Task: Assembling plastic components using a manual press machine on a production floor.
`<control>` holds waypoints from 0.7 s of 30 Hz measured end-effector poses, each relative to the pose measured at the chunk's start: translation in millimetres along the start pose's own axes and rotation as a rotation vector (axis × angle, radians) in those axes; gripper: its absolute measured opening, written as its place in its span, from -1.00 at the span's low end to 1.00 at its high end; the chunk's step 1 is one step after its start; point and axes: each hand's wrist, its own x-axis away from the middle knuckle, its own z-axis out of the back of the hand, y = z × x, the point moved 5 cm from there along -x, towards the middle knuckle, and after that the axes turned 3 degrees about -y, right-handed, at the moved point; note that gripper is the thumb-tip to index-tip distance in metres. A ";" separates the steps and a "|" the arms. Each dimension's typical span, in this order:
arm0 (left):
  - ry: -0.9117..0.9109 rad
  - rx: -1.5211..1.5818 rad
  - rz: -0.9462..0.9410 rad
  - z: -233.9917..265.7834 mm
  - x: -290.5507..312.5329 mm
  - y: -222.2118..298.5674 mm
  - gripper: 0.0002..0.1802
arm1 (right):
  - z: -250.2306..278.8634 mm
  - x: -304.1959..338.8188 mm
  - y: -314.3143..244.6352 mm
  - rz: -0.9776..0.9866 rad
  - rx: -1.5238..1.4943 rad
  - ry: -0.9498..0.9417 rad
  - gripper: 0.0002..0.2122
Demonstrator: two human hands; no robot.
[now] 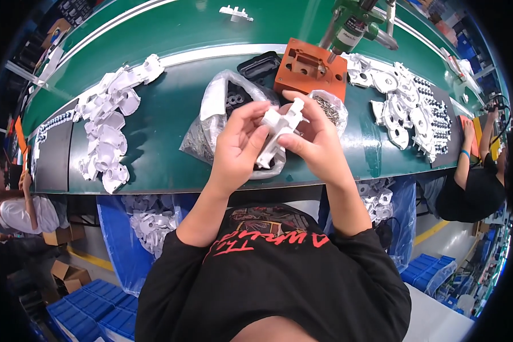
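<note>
Both of my hands hold one white moulded plastic part (279, 128) above the near edge of the green table (171, 108). My left hand (239, 145) pinches its left side with thumb and fingers. My right hand (316, 142) grips its right side. Under the hands lies a clear plastic bag (214, 111) with small dark pieces in it. Just behind stands an orange fixture block (310, 68), with a small clear bag of metal screws (329, 107) in front of it.
A heap of white plastic parts (108, 128) lies to the left, another heap (407, 111) to the right. A green powered screwdriver (353, 25) hangs over the orange block. A black tray (259, 65) sits behind the bag. Blue bins (148, 222) of white parts stand under the table. Other people sit at both sides.
</note>
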 end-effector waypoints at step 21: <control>-0.004 -0.655 -0.182 -14.8 -20.8 17.7 -0.79 | 63.6 17.5 -12.3 0.180 -0.014 0.267 -0.77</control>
